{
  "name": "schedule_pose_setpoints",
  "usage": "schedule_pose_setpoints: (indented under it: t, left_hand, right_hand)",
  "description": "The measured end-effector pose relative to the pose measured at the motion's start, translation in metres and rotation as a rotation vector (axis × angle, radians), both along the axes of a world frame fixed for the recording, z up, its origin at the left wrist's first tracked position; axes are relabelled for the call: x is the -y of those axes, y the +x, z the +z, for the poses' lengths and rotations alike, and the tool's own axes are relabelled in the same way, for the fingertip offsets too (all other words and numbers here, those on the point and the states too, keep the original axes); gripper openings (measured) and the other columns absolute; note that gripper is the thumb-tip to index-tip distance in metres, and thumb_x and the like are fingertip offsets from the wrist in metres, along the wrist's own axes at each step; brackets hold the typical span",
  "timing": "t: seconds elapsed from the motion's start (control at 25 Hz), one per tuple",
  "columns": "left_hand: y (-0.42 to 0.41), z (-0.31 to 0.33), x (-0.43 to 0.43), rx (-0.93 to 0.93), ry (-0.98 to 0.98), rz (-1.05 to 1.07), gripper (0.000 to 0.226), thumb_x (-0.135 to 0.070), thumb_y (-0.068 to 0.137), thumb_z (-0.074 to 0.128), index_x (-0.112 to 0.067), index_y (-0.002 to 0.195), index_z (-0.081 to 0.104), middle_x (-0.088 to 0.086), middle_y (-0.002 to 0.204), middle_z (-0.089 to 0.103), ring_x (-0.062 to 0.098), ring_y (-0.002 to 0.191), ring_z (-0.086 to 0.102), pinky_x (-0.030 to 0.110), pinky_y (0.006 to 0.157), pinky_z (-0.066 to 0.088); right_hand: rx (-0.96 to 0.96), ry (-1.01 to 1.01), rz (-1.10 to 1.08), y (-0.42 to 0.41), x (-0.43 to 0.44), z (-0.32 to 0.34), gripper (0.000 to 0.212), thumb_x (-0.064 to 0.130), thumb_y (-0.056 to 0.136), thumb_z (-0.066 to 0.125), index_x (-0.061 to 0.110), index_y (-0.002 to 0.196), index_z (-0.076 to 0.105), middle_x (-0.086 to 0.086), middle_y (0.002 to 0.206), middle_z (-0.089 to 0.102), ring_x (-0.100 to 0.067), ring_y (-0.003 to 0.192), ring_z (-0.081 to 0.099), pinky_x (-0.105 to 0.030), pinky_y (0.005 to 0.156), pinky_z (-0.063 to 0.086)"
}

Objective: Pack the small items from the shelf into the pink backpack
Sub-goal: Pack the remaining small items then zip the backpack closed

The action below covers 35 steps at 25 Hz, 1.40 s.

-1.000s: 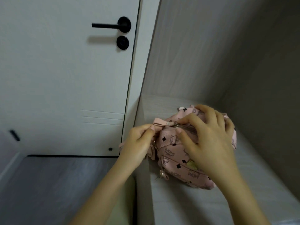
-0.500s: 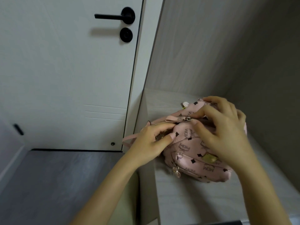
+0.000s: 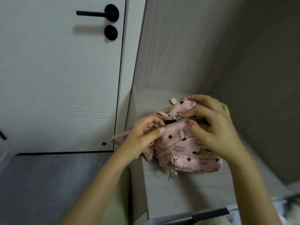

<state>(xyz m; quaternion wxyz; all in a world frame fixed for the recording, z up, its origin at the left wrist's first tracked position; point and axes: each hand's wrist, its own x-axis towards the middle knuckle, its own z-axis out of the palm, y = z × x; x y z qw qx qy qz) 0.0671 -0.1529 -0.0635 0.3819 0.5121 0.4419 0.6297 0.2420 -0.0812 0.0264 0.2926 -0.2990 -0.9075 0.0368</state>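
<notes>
1 pink backpack [image 3: 183, 143] on shelf [image 3: 178, 184], 2 hands on it: left hand [image 3: 142, 137] pinches zip edge [image 3: 173, 125], right hand [image 3: 215, 127] pinches zipper pull [image 3: 178, 119]

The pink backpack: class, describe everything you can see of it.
The pink backpack is small, leather-like, printed with dark logos and diamonds. It lies on the pale shelf, top zip partly open by a metal pull. A strap hangs past the shelf's edge. The left hand grips its zip edge; the right hand pinches its top.
</notes>
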Motion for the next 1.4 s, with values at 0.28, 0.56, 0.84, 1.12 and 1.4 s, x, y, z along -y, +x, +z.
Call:
schedule_pose_setpoints:
  t: [0.28,0.56,0.84,1.12,1.4]
  left_hand:
    - [0.008,0.012,-0.006,0.06,-0.103,0.062,0.023,-0.044,0.075,0.066,-0.023,0.073,0.057,0.007,0.074,0.053,0.017,0.073,0.046,0.033,0.068,0.034]
    - [0.005,0.026,0.007,-0.171,-0.104,0.12,0.032,-0.046,0.066,0.069,-0.022,0.077,0.052,-0.013,0.059,0.054,0.008,0.061,0.046,0.026,0.058,0.036]
    - [0.002,0.041,0.009,-0.361,-0.208,0.123,0.013,-0.031,0.082,0.066,-0.021,0.076,0.061,-0.003,0.055,0.056,0.003,0.052,0.046,0.027,0.056,0.038]
    - [-0.013,0.051,0.004,-0.226,-0.304,0.017,0.006,-0.018,0.08,0.069,-0.013,0.076,0.067,0.001,0.065,0.063,0.008,0.062,0.054,0.021,0.062,0.041]
    - [-0.011,0.045,0.002,-0.082,-0.244,-0.017,0.037,-0.018,0.089,0.055,-0.022,0.053,0.057,-0.005,0.056,0.044,0.006,0.055,0.04,0.024,0.058,0.029]
  right_hand:
    - [-0.048,0.068,0.015,0.009,0.017,-0.008,0.026,0.033,0.07,0.052,0.031,0.09,0.069,0.012,0.126,0.053,-0.006,0.117,0.048,-0.036,0.102,0.026]
    - [-0.042,0.076,-0.01,0.009,0.018,-0.009,0.027,0.032,0.07,0.051,0.031,0.09,0.069,0.011,0.127,0.053,-0.008,0.118,0.047,-0.04,0.104,0.027]
    - [-0.031,0.097,-0.016,0.009,0.017,-0.012,0.025,0.031,0.071,0.052,0.032,0.09,0.068,0.014,0.128,0.052,-0.006,0.118,0.046,-0.039,0.104,0.026]
    - [-0.029,0.129,-0.013,0.008,0.017,-0.014,0.023,0.029,0.071,0.053,0.031,0.089,0.067,0.012,0.128,0.053,-0.009,0.118,0.047,-0.038,0.104,0.026]
    - [-0.031,0.117,-0.013,0.008,0.015,-0.014,0.023,0.03,0.071,0.052,0.031,0.088,0.067,0.013,0.127,0.052,-0.009,0.117,0.047,-0.038,0.105,0.026]
